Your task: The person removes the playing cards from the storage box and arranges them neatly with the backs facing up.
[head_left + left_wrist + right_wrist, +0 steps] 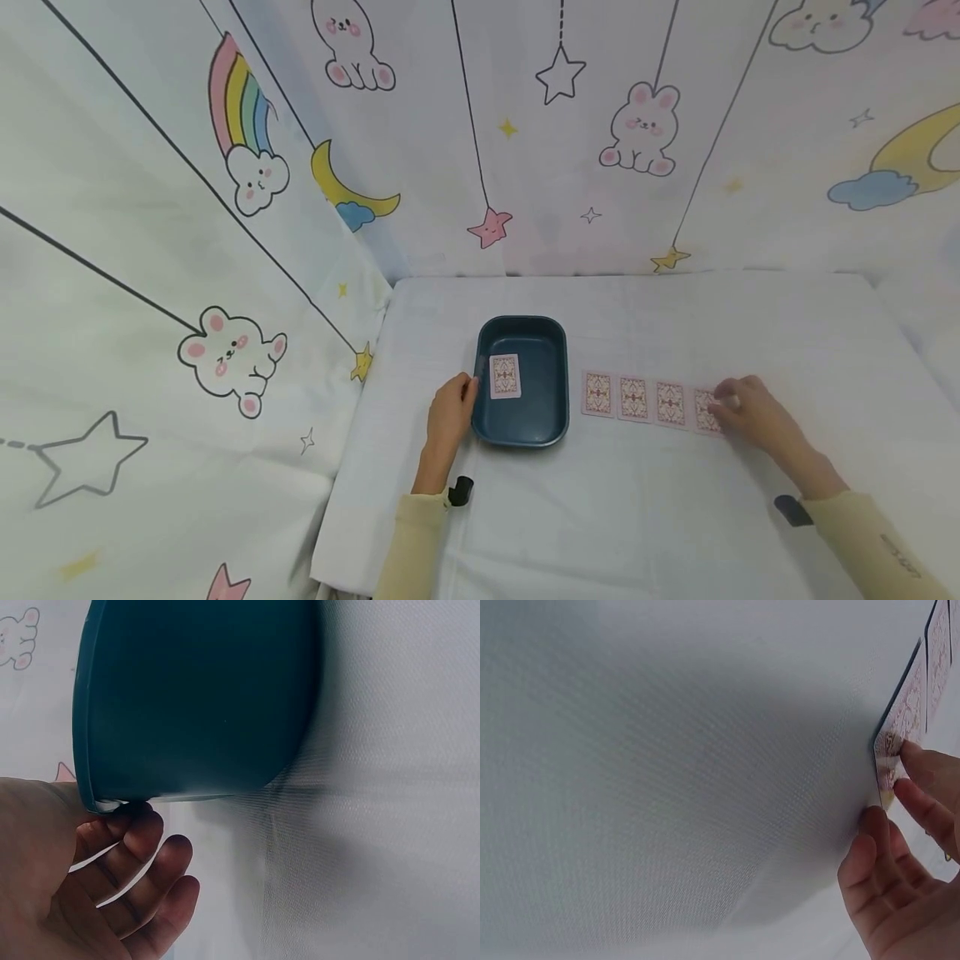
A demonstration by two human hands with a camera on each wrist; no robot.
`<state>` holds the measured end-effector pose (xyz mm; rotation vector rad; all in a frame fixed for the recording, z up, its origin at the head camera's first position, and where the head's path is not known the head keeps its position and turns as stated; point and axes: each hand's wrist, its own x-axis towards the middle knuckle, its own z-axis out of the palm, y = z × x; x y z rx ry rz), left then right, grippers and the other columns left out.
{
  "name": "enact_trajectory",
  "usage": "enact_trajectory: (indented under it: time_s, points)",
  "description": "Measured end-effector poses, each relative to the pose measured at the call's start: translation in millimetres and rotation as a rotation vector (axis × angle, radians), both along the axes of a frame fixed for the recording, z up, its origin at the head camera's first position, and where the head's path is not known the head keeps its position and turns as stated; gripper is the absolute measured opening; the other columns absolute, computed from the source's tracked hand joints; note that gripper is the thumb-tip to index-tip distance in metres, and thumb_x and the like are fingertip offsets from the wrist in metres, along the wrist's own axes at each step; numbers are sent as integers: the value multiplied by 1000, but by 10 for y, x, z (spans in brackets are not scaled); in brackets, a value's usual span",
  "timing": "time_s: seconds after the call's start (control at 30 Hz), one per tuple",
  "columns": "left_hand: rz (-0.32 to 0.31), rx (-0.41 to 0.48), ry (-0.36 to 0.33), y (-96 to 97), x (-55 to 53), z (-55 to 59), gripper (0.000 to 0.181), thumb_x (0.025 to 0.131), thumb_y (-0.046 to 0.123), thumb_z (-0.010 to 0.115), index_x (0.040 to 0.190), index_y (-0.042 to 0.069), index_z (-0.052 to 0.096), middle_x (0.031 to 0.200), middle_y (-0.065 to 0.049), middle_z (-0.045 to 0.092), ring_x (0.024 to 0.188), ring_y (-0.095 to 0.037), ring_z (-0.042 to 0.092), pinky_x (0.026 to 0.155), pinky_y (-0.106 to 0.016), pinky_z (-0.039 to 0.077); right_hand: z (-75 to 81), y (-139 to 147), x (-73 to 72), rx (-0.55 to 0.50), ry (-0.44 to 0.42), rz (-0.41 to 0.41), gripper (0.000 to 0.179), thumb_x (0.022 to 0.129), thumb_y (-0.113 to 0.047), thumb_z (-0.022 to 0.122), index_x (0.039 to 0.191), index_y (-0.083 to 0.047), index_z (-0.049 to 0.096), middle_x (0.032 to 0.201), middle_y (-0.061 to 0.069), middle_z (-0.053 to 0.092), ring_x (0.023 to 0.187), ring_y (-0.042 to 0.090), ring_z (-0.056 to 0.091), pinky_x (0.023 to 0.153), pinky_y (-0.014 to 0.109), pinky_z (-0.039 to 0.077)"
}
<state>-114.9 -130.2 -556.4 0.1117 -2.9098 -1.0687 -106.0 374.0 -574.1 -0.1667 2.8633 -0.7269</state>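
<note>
A dark teal tray (pixel 529 429) stands on the white cloth, with one face-down playing card (pixel 505 377) inside at its left. My left hand (pixel 452 410) holds the tray's left rim. From the left wrist, that hand's fingers (pixel 142 836) curl below the tray's lip, its thumb hidden. To the right of the tray, several face-down cards (pixel 633 398) with red-patterned backs lie in a row. At the row's right end, my right hand (pixel 759 421) pinches the last playing card (pixel 705 410) near its right edge. Fingertips (pixel 911 754) overlap that card's corner.
White cloth (pixel 570 517) covers the table and shows some creases. Behind and to the left hang curtains (pixel 450 125) printed with bunnies, stars and moons. A dark wrist device (pixel 461 492) sits by the left cuff, another (pixel 792 510) by the right.
</note>
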Motion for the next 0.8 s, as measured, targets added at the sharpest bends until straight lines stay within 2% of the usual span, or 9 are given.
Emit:
enact_trajectory:
  time_s: [0.1, 0.27, 0.37, 0.43, 0.53, 0.63, 0.8]
  points:
    - [3, 2, -3, -3, 1, -5, 29, 106, 32, 52, 90, 11, 63, 72, -1, 54, 62, -13, 47, 55, -27, 37, 1, -16, 7, 10, -3, 1, 43, 100, -32, 62, 121, 5, 60, 119, 33, 49, 104, 49, 57, 85, 63, 47]
    - [1, 4, -2, 1, 1, -9, 29, 106, 33, 51, 93, 11, 64, 74, 0, 56, 62, -13, 48, 55, -27, 38, 47, -31, -1, 22, 3, 22, 40, 101, -32, 61, 119, 4, 62, 117, 32, 52, 99, 45, 59, 81, 59, 49]
    - [5, 10, 0, -2, 7, -6, 28, 106, 32, 51, 92, 11, 64, 74, 0, 56, 62, -13, 48, 55, -26, 38, 131, -104, -47, 21, 46, 47, 37, 100, -28, 62, 119, 4, 63, 114, 31, 55, 95, 40, 61, 80, 57, 50]
    - [6, 16, 2, -4, 11, -4, 28, 106, 32, 52, 92, 11, 64, 74, -1, 56, 62, -13, 47, 55, -27, 38, 243, -224, -108, 15, 85, 60, 36, 101, -26, 62, 121, 4, 62, 114, 29, 57, 93, 37, 61, 79, 56, 51]
    - [5, 18, 7, -6, 10, -7, 28, 106, 32, 52, 92, 11, 64, 74, -1, 56, 63, -13, 48, 56, -26, 39, 473, -530, -243, -8, 135, 82, 38, 101, -25, 61, 126, 2, 59, 119, 26, 57, 95, 36, 62, 81, 55, 52]
    - [5, 15, 9, -8, 6, -15, 28, 106, 32, 51, 93, 12, 64, 75, 0, 56, 64, -12, 48, 56, -26, 39, 706, -966, -420, -44, 170, 134, 41, 101, -26, 61, 132, 1, 56, 127, 24, 55, 105, 39, 61, 88, 56, 51]
    - [2, 9, 12, -2, -4, -19, 28, 106, 32, 51, 93, 11, 64, 75, -1, 56, 64, -13, 48, 56, -26, 39, 958, -1808, -711, -51, 188, 250, 48, 99, -29, 65, 136, 0, 54, 132, 21, 56, 116, 38, 59, 97, 53, 50]
